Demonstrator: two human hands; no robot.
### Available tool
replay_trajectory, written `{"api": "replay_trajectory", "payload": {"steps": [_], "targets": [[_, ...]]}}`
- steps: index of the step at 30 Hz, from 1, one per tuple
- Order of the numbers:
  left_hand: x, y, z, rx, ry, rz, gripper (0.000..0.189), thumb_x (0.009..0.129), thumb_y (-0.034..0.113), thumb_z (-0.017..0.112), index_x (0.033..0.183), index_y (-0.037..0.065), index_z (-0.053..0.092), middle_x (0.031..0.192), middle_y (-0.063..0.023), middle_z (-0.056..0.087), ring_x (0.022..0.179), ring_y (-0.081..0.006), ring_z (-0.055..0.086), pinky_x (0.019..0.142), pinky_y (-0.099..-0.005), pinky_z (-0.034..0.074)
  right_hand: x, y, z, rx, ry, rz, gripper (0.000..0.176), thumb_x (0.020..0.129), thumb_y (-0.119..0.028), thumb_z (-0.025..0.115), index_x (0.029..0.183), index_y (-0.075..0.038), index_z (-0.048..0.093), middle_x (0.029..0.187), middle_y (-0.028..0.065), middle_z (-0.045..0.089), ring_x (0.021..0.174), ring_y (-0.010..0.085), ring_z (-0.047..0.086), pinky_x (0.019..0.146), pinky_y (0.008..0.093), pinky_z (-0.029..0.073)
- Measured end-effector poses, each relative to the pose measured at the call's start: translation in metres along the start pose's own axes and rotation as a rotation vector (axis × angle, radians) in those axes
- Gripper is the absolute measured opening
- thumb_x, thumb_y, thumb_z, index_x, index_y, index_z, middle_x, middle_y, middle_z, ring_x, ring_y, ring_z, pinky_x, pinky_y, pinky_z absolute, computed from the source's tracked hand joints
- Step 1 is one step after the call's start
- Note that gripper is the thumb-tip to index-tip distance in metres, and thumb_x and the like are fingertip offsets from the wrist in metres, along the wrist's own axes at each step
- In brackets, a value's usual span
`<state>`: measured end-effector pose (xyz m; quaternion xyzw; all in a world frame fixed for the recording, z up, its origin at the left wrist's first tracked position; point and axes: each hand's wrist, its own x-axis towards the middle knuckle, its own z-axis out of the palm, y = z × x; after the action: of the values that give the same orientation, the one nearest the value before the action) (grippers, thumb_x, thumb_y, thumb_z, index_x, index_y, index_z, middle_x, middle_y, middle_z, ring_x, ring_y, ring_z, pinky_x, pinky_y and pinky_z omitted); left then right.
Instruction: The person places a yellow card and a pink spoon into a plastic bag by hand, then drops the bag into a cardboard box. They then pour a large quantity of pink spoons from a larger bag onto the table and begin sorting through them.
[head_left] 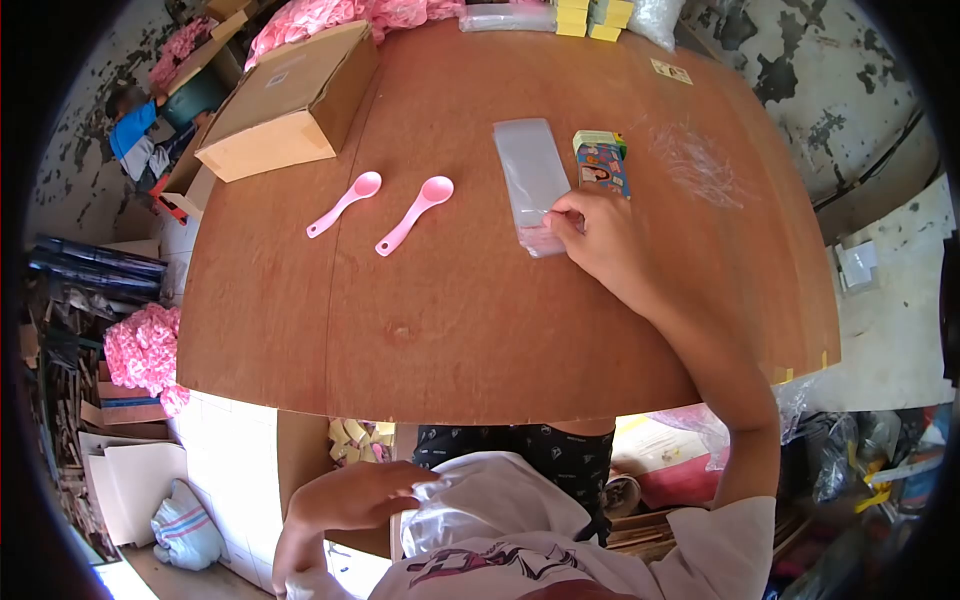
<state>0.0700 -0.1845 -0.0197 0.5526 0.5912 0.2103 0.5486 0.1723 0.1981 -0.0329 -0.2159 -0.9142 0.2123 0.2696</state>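
A stack of clear plastic sleeves (533, 165) lies lengthwise on the brown table, right of centre. My right hand (605, 240) is over its near end, thumb and finger pinched on the edge of a sleeve. Just beyond that hand is a stack of small printed cards (603, 165), partly covered by the fingers. My left hand (365, 495) hangs below the table edge beside my shirt, fingers stretched out and nothing visible in them. Two pink plastic spoons (415, 215) with holes in their handles rest on the table to the left of the sleeves.
A cardboard box (290, 95) stands at the far left of the table (430, 340). Yellow card stacks (590, 15) and pink bundles (340, 20) line the back edge. Crumpled clear plastic (695, 165) lies at the right. Another person (140, 135) is at the far left.
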Motion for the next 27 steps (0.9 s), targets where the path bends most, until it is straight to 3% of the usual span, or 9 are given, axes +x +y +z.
{"api": "replay_trajectory", "payload": {"steps": [2, 5, 7, 9, 11, 15, 19, 21, 27], "targets": [[0.02, 0.024, -0.003, 0.131, 0.114, 0.39, 0.043, 0.087, 0.007, 0.07, 0.128, 0.007, 0.06, 0.102, -0.0096, 0.071, 0.087, -0.0246, 0.07, 0.077, -0.034, 0.055, 0.0, 0.002, 0.0, 0.009, 0.011, -0.002, 0.012, 0.084, -0.02, 0.07, 0.083, -0.008, 0.071, 0.083, 0.0076, 0.067, 0.073, 0.0276, 0.066, 0.062, 0.0412, 0.05], [0.054, 0.065, -0.035, 0.293, 0.261, 0.604, 0.041, 0.084, 0.007, 0.072, 0.124, 0.009, 0.064, 0.094, -0.007, 0.071, 0.082, -0.0259, 0.07, 0.073, -0.0346, 0.056, -0.002, 0.002, 0.001, -0.047, 0.108, -0.05, 0.013, 0.084, -0.021, 0.07, 0.082, -0.008, 0.07, 0.083, 0.0067, 0.067, 0.072, 0.027, 0.066, 0.06, 0.0405, 0.049], [0.076, 0.069, -0.061, 0.476, 0.331, 0.519, 0.041, 0.089, 0.01, 0.066, 0.129, 0.008, 0.058, 0.097, -0.0114, 0.071, 0.065, -0.029, 0.067, 0.06, -0.0381, 0.056, -0.003, -0.007, -0.006, 0.021, 0.202, -0.032, 0.01, 0.084, -0.017, 0.071, 0.082, -0.007, 0.07, 0.082, 0.0067, 0.067, 0.071, 0.0268, 0.066, 0.06, 0.0379, 0.05], [0.101, 0.083, -0.087, 0.701, 0.611, 0.336, 0.039, 0.086, 0.009, 0.067, 0.124, 0.009, 0.06, 0.095, -0.0119, 0.069, 0.072, -0.028, 0.067, 0.071, -0.0402, 0.055, -0.004, -0.014, -0.016, 0.081, 0.156, -0.121, 0.009, 0.084, -0.016, 0.072, 0.082, -0.007, 0.071, 0.081, 0.0069, 0.067, 0.07, 0.0254, 0.066, 0.059, 0.0357, 0.05], [0.128, 0.085, -0.102, 1.003, 0.955, 0.475, 0.032, 0.079, 0.007, 0.073, 0.11, 0.008, 0.064, 0.087, -0.0053, 0.068, 0.101, -0.0232, 0.067, 0.095, -0.047, 0.049, -0.008, -0.023, -0.026, 0.144, 0.108, -0.203, 0.008, 0.084, -0.014, 0.072, 0.081, -0.007, 0.071, 0.081, 0.0071, 0.067, 0.068, 0.024, 0.066, 0.058, 0.0336, 0.05], [0.157, 0.064, -0.119, 1.019, 1.027, 0.577, 0.022, 0.08, 0.009, 0.074, 0.101, 0.007, 0.067, 0.092, -0.0057, 0.069, 0.108, -0.0238, 0.064, 0.104, -0.0518, 0.041, -0.014, -0.037, -0.034, 0.351, -0.127, -0.388, 0.008, 0.08, -0.012, 0.077, 0.081, -0.006, 0.072, 0.077, 0.0071, 0.065, 0.063, 0.0185, 0.063, 0.056, 0.0297, 0.048], [0.16, 0.049, -0.116, 0.726, 0.909, 0.724, 0.006, 0.08, 0.006, 0.075, 0.082, 0.005, 0.07, 0.092, -0.0064, 0.07, 0.094, -0.0257, 0.068, 0.098, -0.0447, 0.048, -0.006, -0.02, -0.045, 0.28, -0.155, -0.411, 0.01, 0.079, -0.011, 0.077, 0.085, -0.005, 0.072, 0.082, 0.0083, 0.066, 0.068, 0.0237, 0.064, 0.059, 0.0324, 0.05], [0.152, 0.046, -0.12, 0.456, 0.856, 0.713, 0.014, 0.08, 0.001, 0.074, 0.093, 0.005, 0.07, 0.087, -0.0068, 0.071, 0.088, -0.0208, 0.068, 0.089, -0.0375, 0.052, 0.005, 0.005, -0.042, 0.0, 0.068, -0.306, 0.016, 0.078, -0.011, 0.076, 0.092, -0.005, 0.071, 0.093, 0.0103, 0.067, 0.075, 0.0291, 0.066, 0.064, 0.0372, 0.052], [0.146, 0.041, -0.119, -0.406, 0.794, 0.634, 0.013, 0.088, -0.003, 0.068, 0.102, -0.004, 0.069, 0.095, -0.0099, 0.072, 0.086, -0.0148, 0.07, 0.076, -0.027, 0.058, 0.011, 0.035, -0.058, -0.249, -0.024, -0.221, 0.027, 0.081, -0.008, 0.072, 0.107, -0.003, 0.068, 0.105, 0.0102, 0.068, 0.094, 0.0313, 0.065, 0.076, 0.0366, 0.053]]}}
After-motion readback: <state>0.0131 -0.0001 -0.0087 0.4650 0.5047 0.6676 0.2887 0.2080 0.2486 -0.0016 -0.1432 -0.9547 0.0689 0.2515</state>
